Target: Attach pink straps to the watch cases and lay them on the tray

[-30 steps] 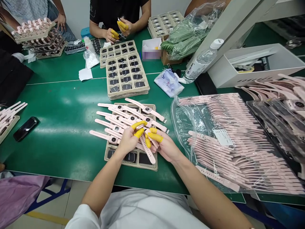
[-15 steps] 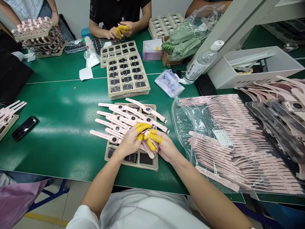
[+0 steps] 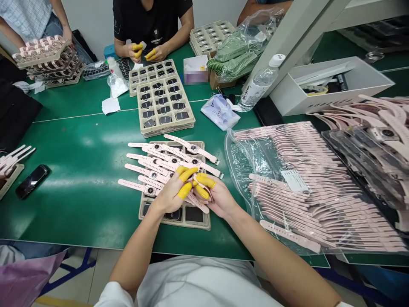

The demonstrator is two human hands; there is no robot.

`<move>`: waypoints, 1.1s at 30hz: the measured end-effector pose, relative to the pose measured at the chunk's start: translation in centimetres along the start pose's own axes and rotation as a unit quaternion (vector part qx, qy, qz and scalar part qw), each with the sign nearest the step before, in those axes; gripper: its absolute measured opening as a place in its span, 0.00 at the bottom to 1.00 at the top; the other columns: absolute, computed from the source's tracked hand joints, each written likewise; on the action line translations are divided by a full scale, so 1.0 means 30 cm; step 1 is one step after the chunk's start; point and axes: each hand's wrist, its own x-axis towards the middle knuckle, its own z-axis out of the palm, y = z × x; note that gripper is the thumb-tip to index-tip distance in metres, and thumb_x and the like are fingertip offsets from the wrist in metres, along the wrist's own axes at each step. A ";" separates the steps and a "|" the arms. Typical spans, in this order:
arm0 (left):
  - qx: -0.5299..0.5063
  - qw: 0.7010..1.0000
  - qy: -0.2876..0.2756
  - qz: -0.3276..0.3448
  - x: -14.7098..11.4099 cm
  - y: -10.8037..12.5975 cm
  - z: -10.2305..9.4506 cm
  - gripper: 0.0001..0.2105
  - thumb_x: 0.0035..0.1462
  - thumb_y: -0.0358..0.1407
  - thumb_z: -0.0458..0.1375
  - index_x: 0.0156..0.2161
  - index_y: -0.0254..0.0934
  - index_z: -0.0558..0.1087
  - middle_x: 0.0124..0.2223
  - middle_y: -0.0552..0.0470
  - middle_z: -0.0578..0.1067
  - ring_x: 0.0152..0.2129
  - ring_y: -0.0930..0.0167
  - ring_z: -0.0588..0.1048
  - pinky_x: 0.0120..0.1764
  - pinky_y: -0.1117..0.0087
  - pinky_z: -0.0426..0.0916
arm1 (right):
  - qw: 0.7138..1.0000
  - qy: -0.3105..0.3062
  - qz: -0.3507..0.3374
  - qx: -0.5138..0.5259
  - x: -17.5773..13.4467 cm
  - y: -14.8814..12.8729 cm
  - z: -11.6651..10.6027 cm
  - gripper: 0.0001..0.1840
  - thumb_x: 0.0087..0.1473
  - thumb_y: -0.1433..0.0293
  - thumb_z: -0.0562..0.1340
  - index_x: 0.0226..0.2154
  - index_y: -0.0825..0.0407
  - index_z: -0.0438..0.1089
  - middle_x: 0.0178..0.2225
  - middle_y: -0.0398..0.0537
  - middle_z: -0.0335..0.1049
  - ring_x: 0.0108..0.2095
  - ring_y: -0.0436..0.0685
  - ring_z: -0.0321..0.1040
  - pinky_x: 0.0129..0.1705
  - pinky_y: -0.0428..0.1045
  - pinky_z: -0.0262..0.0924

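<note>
My left hand [image 3: 169, 194] and my right hand [image 3: 220, 197] meet over the tray, with yellow finger cots on several fingers. Between their pinched fingertips is a pink watch strap [image 3: 200, 204], its holed end slanting down below them. My fingers cover the rest of it, so I cannot tell whether a watch body is attached. Under and beyond my hands, several pink-strapped smartwatches [image 3: 151, 190] lie in rows across a beige compartment tray [image 3: 204, 221]. Dark watch faces show in the tray's near compartments.
To the right, a clear bag [image 3: 236, 170] holds many pink straps [image 3: 306, 170]. Beyond the tray stands a stack of watch trays [image 3: 166, 128]. A black phone-like object [image 3: 33, 181] lies left. Also about are a tissue pack [image 3: 220, 113], a bottle [image 3: 260, 87] and a co-worker [image 3: 153, 25] opposite.
My hands stay together at the strap, my fingers shifting slightly around it. The view has turned a little. Across the table, the co-worker's hands have moved apart.
</note>
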 end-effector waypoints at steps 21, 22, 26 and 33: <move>0.161 0.987 0.002 0.030 0.008 0.082 -0.093 0.25 0.71 0.36 0.52 0.70 0.48 0.62 0.63 0.44 0.73 0.59 0.61 0.74 0.58 0.58 0.74 | 0.937 -0.048 -0.199 -0.283 0.033 -0.054 -0.055 0.23 0.56 0.49 0.69 0.39 0.51 0.70 0.32 0.42 0.71 0.32 0.52 0.65 0.35 0.47 0.59; 0.186 0.982 0.002 0.023 0.013 0.097 -0.119 0.24 0.71 0.36 0.51 0.70 0.48 0.62 0.62 0.44 0.74 0.58 0.61 0.76 0.57 0.59 0.75 | 0.915 -0.057 -0.216 -0.336 0.031 -0.066 -0.066 0.21 0.59 0.50 0.67 0.40 0.51 0.71 0.33 0.43 0.71 0.33 0.53 0.65 0.36 0.47 0.58; 0.313 0.949 0.029 -0.028 0.032 0.109 -0.263 0.20 0.68 0.40 0.53 0.63 0.43 0.72 0.52 0.45 0.81 0.45 0.60 0.81 0.46 0.61 0.78 | 0.831 -0.068 -0.236 -0.500 0.024 -0.108 -0.097 0.17 0.69 0.55 0.57 0.37 0.51 0.70 0.29 0.43 0.70 0.29 0.53 0.61 0.33 0.48 0.51; 0.512 0.859 -0.008 0.005 0.003 0.103 -0.387 0.17 0.65 0.36 0.49 0.49 0.40 0.81 0.41 0.44 0.81 0.32 0.60 0.77 0.31 0.62 0.70 | 0.749 0.187 -0.253 -0.582 0.087 -0.157 -0.230 0.13 0.69 0.67 0.53 0.38 0.51 0.72 0.36 0.52 0.73 0.37 0.59 0.67 0.40 0.52 0.60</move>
